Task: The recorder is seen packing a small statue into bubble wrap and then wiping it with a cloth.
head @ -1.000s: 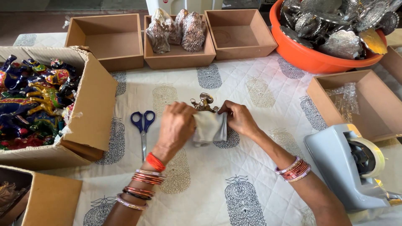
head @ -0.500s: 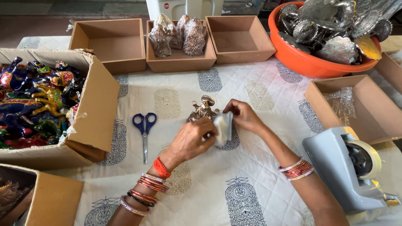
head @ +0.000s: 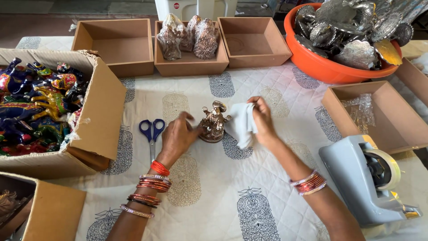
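A small bronze-coloured figurine (head: pixel 213 122) stands upright on the patterned tablecloth (head: pixel 223 196) in the middle. My left hand (head: pixel 178 136) rests at its left side, fingertips touching its base. My right hand (head: pixel 263 119) holds a crumpled white cloth (head: pixel 242 125) just right of the figurine, touching or nearly touching it. Both wrists wear red and gold bangles.
Blue-handled scissors (head: pixel 151 132) lie left of my left hand. A grey tape dispenser (head: pixel 368 178) sits at the right. Brown trays line the back; the middle one (head: pixel 191 67) holds wrapped figurines. An orange tub (head: pixel 325 67) holds silver pieces. A carton (head: pixel 96 111) of colourful figures stands left.
The figurine was wrapped in the cloth between both hands; now it stands bare on the table, the cloth drawn off to the right in my right hand.
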